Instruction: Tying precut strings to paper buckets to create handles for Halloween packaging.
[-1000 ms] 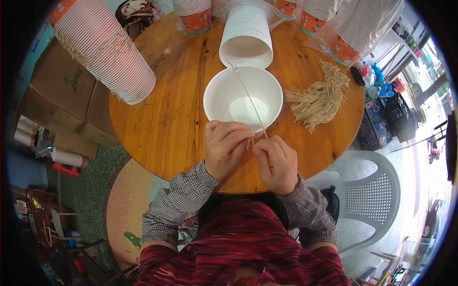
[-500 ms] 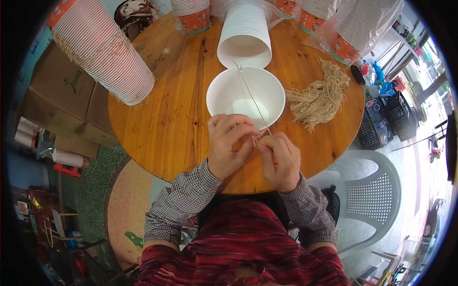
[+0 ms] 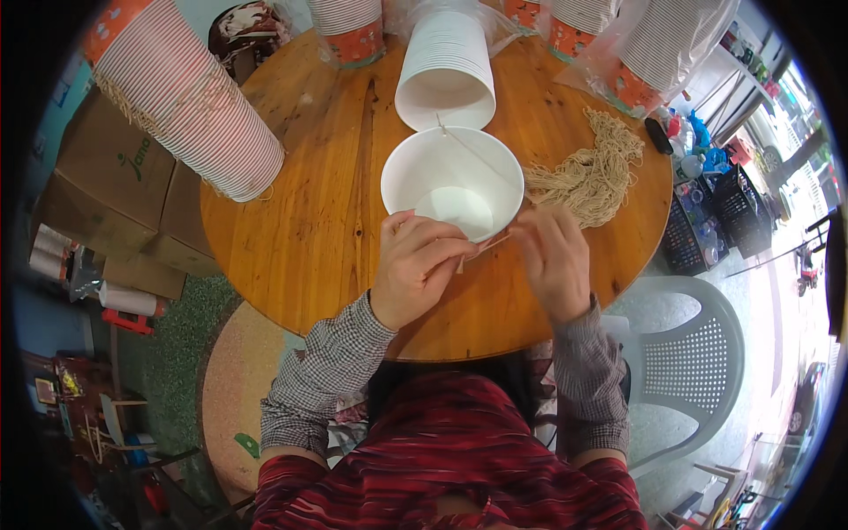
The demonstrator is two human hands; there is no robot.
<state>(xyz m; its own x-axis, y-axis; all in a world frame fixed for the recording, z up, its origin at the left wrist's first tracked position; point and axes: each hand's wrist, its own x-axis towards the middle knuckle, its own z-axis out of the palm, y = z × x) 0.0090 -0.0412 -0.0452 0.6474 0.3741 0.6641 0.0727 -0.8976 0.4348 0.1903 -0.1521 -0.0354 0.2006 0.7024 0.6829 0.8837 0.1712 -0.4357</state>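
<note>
White paper bowl (image 3: 452, 181) sits mid-bench (image 3: 300, 230), just beyond my hands. String (image 3: 477, 152) already spans bowl; my left hand (image 3: 415, 265) and right hand (image 3: 552, 261) pinch its ends at near rim. Tying seemingly unfinished. String bundle (image 3: 592, 172), bowl stack (image 3: 446, 66) untouched.

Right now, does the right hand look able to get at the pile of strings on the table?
Probably yes. The right hand lies just below the pile of strings on the round table, with only bare wood between them. It would first have to let go of the string that both hands pinch beside the white bowl.
</note>
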